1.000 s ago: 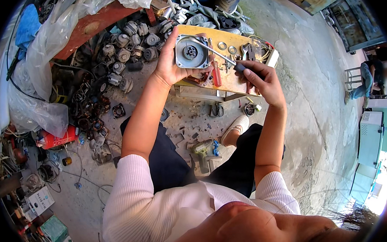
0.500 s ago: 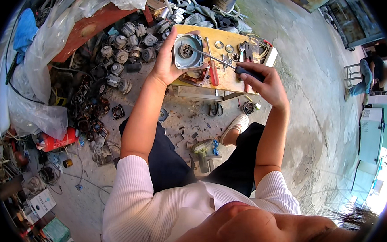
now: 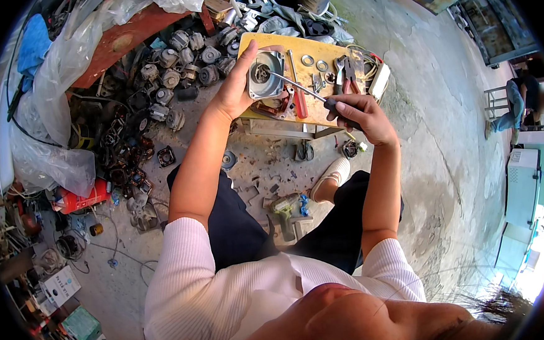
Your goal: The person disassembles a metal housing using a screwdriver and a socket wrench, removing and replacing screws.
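Observation:
My left hand [image 3: 237, 85] grips a square grey metal motor end cover [image 3: 276, 90] by its left side, its hollow face turned up. A dark round part sits in the middle of the cover. In my right hand [image 3: 368, 117] is a screwdriver [image 3: 307, 91] with a dark handle, its long shaft slanting left so that the tip reaches into the cover's hollow. Both are held above a yellow work table [image 3: 305, 48]. Behind the shaft lies a red-handled tool [image 3: 300, 104], and pliers [image 3: 350, 81] rest near the screwdriver handle.
Two metal rings [image 3: 307, 60] lie toward the table's far side. Many old motors [image 3: 170, 79] are heaped on the floor at left. Between my legs sits a green power drill [image 3: 283, 213]. Another person [image 3: 523, 101] is at far right, and a red cylinder [image 3: 85, 195] lies at left.
The cover has tilted and shifted slightly right in my left hand. My right hand has moved a little down and left, with the screwdriver still in it.

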{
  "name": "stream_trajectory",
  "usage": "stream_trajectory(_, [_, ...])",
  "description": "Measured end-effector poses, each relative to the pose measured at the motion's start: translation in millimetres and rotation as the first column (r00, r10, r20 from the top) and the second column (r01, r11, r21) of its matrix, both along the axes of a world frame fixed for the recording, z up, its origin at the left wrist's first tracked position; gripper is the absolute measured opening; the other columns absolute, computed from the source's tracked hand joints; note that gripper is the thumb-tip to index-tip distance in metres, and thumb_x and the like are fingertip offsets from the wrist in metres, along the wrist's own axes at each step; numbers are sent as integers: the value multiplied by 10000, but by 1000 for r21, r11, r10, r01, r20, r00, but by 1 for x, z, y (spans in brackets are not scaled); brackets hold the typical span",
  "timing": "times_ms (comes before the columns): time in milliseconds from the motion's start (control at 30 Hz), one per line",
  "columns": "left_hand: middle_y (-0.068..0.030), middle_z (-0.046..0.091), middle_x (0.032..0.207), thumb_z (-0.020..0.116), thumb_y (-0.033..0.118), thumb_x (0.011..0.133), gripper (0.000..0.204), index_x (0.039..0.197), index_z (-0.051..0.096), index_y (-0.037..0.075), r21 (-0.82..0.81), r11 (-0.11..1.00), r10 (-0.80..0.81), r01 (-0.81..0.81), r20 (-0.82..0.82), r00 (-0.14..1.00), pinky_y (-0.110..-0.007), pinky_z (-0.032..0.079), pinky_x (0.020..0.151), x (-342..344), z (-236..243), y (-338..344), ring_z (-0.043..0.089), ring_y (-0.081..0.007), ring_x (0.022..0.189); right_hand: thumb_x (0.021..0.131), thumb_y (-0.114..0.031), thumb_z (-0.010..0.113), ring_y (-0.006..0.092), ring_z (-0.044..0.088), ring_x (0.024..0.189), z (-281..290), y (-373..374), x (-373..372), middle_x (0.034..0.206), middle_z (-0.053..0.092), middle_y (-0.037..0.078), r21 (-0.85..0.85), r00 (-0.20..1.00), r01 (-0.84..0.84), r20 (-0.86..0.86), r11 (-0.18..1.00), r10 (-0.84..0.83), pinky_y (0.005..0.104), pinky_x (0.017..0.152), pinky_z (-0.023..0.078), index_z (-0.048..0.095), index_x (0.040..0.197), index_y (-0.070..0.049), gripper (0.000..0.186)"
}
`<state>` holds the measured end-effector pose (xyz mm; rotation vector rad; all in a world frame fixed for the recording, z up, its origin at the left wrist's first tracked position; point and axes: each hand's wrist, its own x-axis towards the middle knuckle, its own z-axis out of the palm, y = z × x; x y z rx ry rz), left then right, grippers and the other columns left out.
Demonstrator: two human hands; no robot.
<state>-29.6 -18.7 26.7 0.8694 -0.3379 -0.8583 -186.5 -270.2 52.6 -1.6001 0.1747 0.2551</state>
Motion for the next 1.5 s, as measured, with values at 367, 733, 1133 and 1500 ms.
stream_trajectory(367, [-246, 575, 1204, 502, 624, 922, 663, 1272, 518, 61, -392, 920, -196, 9, -439, 877, -632, 518, 896, 1, 4, -3, 597, -404, 1105, 948, -232, 625, 69, 585, 732, -20, 2, -1, 919, 690, 30, 208, 998, 43, -50, 977, -33, 196, 589, 441, 634, 1212, 15, 362])
stream_trajectory(733, [-204, 608, 1223, 458, 630, 936, 730, 1333, 509, 20, -205, 977, -11, -63, -339, 941, -610, 483, 961, 10, -9, -5, 590, -395, 1144, 933, -187, 644, 76, 632, 717, 23, -47, -28, 891, 719, 48, -327, 967, 250, 42, 911, -251, 222, 625, 474, 674, 1171, -1, 304])
stream_trajectory(1133, [-296, 535, 1302, 407, 650, 947, 757, 1385, 450, 34, -178, 978, -166, 106, -368, 915, -590, 509, 937, -4, -10, -37, 600, -413, 1135, 862, -186, 714, 109, 672, 758, 21, -44, -25, 886, 743, 105, -583, 949, 296, 90, 756, -303, 288, 715, 520, 707, 1117, -7, 311])
stream_trajectory(1500, [-261, 553, 1300, 403, 658, 942, 801, 1377, 449, -13, -203, 960, -258, 195, -358, 897, -584, 508, 944, -7, -19, -62, 582, -416, 1165, 873, -168, 721, 81, 626, 755, 42, -37, -34, 854, 720, 60, -486, 950, 311, 126, 817, -286, 265, 709, 508, 691, 1137, 15, 323])
